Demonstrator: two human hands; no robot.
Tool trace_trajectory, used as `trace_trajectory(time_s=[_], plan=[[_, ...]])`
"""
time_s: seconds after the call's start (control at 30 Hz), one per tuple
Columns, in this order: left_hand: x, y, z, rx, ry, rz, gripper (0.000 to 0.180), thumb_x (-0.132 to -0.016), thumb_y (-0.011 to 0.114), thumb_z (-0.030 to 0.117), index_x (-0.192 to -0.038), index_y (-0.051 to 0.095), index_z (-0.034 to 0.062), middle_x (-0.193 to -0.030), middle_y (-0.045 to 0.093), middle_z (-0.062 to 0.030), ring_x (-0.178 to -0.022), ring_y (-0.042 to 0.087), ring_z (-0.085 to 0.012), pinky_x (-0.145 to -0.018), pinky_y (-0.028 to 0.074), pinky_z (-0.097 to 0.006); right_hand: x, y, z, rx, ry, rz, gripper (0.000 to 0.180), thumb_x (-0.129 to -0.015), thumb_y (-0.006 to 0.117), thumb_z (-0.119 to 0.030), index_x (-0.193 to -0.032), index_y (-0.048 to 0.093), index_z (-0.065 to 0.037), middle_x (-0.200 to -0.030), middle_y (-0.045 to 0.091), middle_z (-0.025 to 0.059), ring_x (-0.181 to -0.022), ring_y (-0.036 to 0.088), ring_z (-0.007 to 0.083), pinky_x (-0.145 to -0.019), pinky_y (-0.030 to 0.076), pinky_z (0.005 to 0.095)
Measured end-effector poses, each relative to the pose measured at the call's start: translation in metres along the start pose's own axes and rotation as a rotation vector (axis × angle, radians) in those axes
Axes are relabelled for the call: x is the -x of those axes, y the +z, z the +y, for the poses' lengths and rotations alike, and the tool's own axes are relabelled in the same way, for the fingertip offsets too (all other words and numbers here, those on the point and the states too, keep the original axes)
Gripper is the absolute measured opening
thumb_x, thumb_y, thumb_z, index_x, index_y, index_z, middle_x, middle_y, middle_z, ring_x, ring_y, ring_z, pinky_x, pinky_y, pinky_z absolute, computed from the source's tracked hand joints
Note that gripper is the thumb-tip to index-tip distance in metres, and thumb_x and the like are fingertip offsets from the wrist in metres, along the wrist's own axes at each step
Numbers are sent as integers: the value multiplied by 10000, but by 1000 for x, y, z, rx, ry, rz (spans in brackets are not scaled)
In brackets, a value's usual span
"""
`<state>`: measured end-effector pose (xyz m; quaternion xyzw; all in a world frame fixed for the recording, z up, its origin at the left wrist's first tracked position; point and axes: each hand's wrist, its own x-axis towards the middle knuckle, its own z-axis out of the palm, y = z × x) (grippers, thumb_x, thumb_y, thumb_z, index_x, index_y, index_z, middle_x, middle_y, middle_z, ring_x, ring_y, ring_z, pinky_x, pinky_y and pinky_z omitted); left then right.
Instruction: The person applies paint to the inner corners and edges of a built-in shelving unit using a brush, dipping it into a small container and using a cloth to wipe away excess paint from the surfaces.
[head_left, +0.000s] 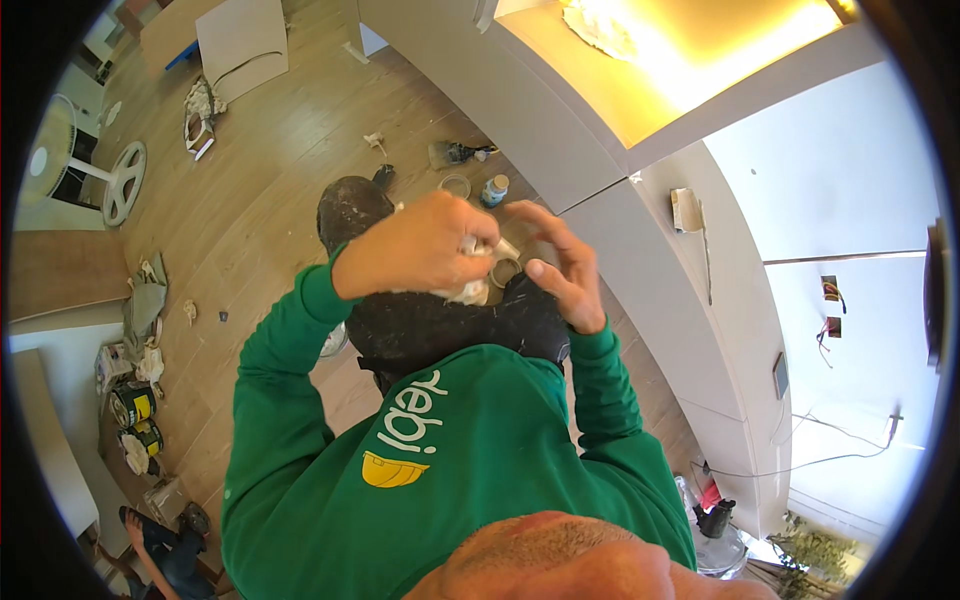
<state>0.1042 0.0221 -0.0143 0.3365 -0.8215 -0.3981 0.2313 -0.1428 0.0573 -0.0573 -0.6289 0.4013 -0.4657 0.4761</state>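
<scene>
In front of my knees, my left hand (430, 245) is closed around a crumpled off-white wad (472, 290), which looks like cloth or wadding. A pale end of it sticks out between the fingers toward my right hand (568, 265). That hand is curved, with thumb and fingers apart, and nothing shows between them. Under the hands, a round pale rim (505, 272) is partly covered, so its kind is unclear. A small bottle with a blue label (495, 190) stands on the floor just beyond, beside a clear round lid or ring (455, 186).
Beyond lies a dark-handled tool (450, 153), perhaps a brush. Grey cabinets (640, 270) run along my right, with a lit opening above. Far left stand a white fan (123, 183) and several paint cans (133, 403). Another person's leg (170, 555) shows at lower left.
</scene>
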Motion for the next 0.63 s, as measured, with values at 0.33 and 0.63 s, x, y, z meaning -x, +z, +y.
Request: trace_trajectory(time_s=[0.33, 0.63], plan=[[5, -34, -15, 422, -210, 115, 165, -836, 709, 139, -939, 757, 19, -828, 712, -58, -784, 639, -130, -744, 516, -289, 3, 28, 22, -193, 211, 25, 494, -899, 753, -91, -1359, 593, -8, -1215, 687, 50, -1077, 634, 157, -981, 498, 331], [-15, -74, -55, 356, -109, 291, 185, -871, 732, 117, -1049, 767, 84, -921, 749, -47, -845, 656, -87, -787, 530, -262, -14, 34, 37, -35, 271, -147, 337, -914, 770, -169, -1196, 713, 7, -1010, 744, 31, -946, 643, 90, -901, 503, 275]])
